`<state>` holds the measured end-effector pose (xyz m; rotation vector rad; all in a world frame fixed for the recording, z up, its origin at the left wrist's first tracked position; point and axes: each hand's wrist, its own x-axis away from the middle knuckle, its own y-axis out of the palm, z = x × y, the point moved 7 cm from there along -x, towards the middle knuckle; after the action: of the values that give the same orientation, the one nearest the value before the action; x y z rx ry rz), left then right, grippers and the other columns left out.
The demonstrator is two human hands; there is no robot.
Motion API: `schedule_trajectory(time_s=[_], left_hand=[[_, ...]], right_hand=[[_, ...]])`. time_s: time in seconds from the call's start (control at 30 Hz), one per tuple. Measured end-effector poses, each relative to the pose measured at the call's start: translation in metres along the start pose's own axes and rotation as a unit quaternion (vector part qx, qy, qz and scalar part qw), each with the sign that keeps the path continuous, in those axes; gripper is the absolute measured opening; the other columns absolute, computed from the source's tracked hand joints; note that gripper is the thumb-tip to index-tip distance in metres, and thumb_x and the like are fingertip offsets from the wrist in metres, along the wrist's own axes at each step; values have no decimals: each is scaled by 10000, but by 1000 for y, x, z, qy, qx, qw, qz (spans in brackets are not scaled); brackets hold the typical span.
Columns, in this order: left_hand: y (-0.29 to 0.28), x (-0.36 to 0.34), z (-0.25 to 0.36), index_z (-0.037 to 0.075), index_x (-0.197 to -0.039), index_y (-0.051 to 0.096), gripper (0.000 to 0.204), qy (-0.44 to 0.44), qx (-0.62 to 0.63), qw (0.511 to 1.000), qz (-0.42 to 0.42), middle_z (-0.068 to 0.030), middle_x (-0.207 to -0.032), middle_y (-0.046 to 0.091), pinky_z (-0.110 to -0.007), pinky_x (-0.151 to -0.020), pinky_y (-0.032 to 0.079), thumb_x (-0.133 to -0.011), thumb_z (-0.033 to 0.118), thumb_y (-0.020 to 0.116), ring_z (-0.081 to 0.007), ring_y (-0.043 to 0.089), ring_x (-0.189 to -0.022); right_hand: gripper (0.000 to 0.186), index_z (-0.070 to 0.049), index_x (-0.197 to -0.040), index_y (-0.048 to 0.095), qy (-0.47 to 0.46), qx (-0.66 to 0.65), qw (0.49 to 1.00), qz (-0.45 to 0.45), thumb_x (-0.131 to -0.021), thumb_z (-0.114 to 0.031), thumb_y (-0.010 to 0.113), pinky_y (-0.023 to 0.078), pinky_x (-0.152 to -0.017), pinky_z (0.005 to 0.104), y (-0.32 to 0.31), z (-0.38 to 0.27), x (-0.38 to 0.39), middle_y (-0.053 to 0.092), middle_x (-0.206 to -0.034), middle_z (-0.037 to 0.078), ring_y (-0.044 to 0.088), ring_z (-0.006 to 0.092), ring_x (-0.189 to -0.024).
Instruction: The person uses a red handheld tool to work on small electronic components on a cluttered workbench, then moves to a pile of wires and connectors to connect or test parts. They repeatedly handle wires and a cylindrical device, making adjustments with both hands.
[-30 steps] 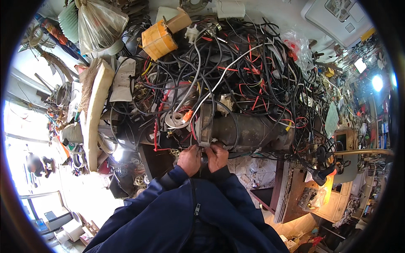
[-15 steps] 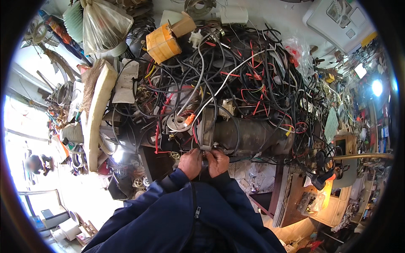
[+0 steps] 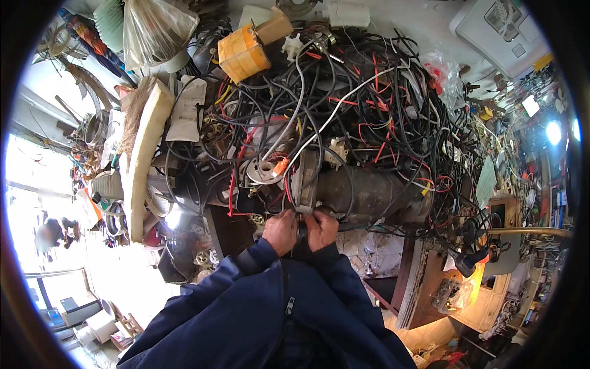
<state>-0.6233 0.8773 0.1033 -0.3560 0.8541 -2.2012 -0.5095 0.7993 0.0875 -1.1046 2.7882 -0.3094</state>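
Note:
Close together at the near edge of a large dark metal cylinder (image 3: 381, 198), my left hand (image 3: 281, 233) and my right hand (image 3: 321, 230) are both closed. Their fingertips meet at the lower end of an upright grey metal flange (image 3: 305, 184). A small dark part shows between the hands; what the fingers grip is hidden. Just beyond the left hand lie a pale round disc (image 3: 259, 171) and an orange connector (image 3: 281, 166) on a white cable (image 3: 332, 115). Red wires run down beside the flange.
A heap of tangled black cables (image 3: 344, 80) covers the cylinder. An orange-wrapped box (image 3: 244, 54) sits on top at the back. To the left stands a cream foam slab (image 3: 147, 160). A wooden cabinet (image 3: 491, 292) and a brass-coloured rod (image 3: 531, 231) are at the right.
The view has shifted slightly, so the cables and cylinder sit a little further right. My hands stay closed at the flange's lower end, with only slight movement.

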Motion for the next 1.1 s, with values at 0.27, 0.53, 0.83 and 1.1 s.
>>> schedule_trajectory(time_s=[0.27,0.53,0.83,1.1], left_hand=[[-2,-3,-8,-38,-927,600,160,-3,66,998,10,-238,-814,605,-477,-644,478,-892,112,555,-431,609,-742],[6,15,-50,-14,-1261,526,472,-298,606,732,-91,-104,-1125,623,-275,-729,488,-792,10,482,-159,591,-825],[-6,23,-37,-25,-1368,385,573,-212,763,601,-108,-151,-1297,543,-347,-1016,456,-807,-73,492,-253,558,-1192],[-12,22,-33,-45,-1323,419,454,-242,731,626,-124,-164,-1306,542,-341,-984,488,-883,-15,527,-268,572,-1189]], right_hand=[[159,42,-892,669,79,-35,996,-33,-803,-89,660,464,-660,324,3,15,-2,646,-757,153,585,188,-674],[153,36,-869,669,30,-80,996,-33,-842,-114,673,439,-622,314,5,27,-6,632,-722,68,536,135,-653],[165,48,-769,618,32,-106,993,-39,-840,-97,655,423,-595,292,6,41,-6,594,-672,44,506,94,-635],[88,51,-850,642,54,-97,993,-43,-829,-34,650,449,-614,280,6,42,-6,627,-724,34,537,91,-656]])
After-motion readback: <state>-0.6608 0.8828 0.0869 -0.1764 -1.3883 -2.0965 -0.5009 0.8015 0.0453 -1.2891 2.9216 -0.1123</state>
